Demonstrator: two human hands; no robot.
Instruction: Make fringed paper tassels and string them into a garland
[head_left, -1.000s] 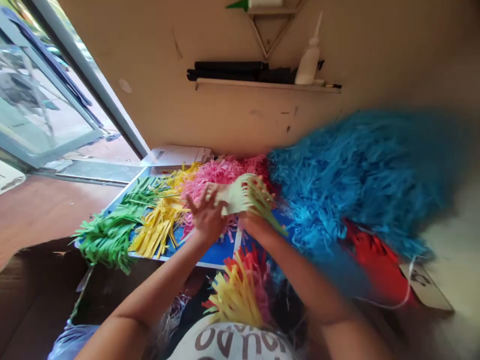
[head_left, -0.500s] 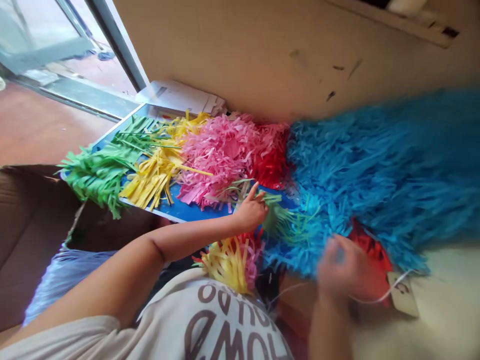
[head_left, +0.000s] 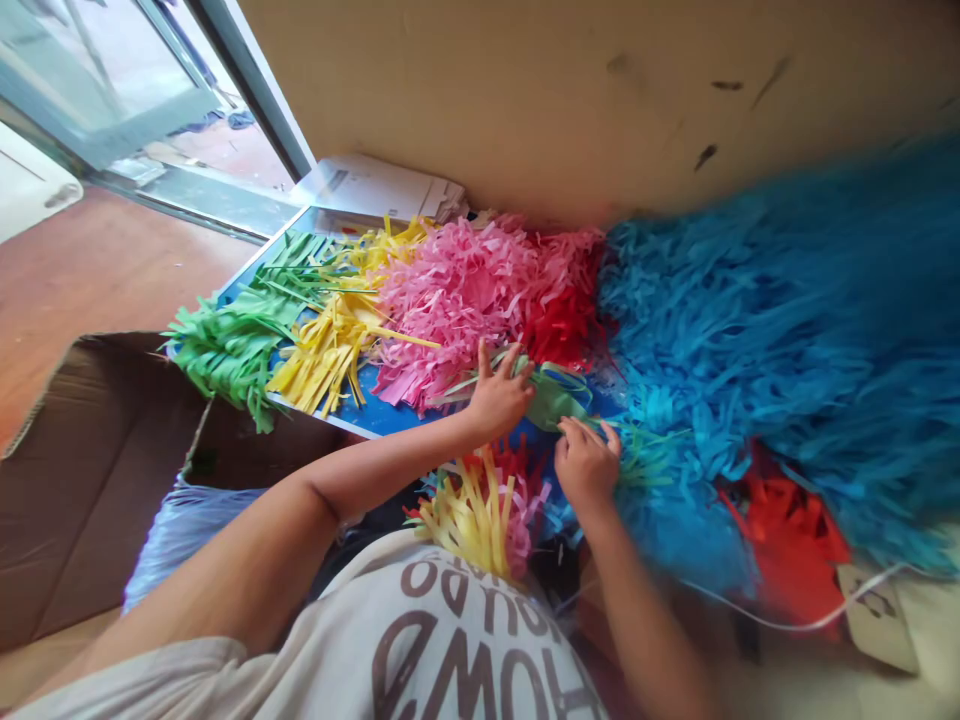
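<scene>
A pale green piece of fringed tissue paper (head_left: 553,402) lies flat on a blue tabletop (head_left: 401,418), strips spreading from both ends. My left hand (head_left: 504,398) rests palm down at its left end, fingers apart. At its right side, my right hand (head_left: 589,465) touches the near edge with bent, slightly parted fingertips; its thumb is hidden. Close by on the near side, against my shirt, is a multicoloured bundle of yellow, red and pink paper strips (head_left: 465,515). Beyond my hands lie pink fringed paper (head_left: 450,295) and red fringed paper (head_left: 559,325).
Yellow fringed paper (head_left: 326,350) and green fringed paper (head_left: 244,340) cover the table's left. A large blue fringed heap (head_left: 780,320) fills the right. Red paper (head_left: 795,540) and a white cord (head_left: 795,625) lie nearer. An open cardboard box (head_left: 112,480) stands left; stacked papers (head_left: 386,190) lie behind.
My right hand has come left from above the blue and red paper to the green piece. My left hand stays on it with its fingers more spread. The view has shifted slightly.
</scene>
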